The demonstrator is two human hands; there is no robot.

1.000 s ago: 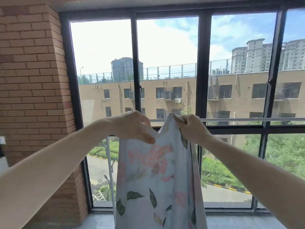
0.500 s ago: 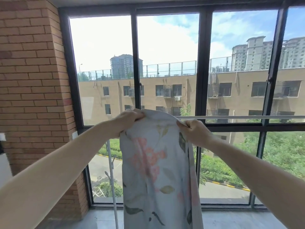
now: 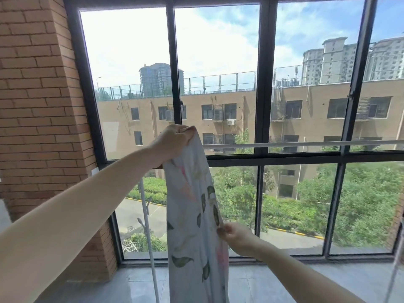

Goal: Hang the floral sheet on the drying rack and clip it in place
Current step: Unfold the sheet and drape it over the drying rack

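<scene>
The white floral-print cotton sheet (image 3: 192, 215) hangs bunched from the left hand (image 3: 175, 139), whose fingers are curled tight round its top end right by the white metal rack bar (image 3: 306, 143). Down at 5 o'clock, the right hand (image 3: 237, 238) pinches the sheet's side edge between thumb and fingers.
</scene>
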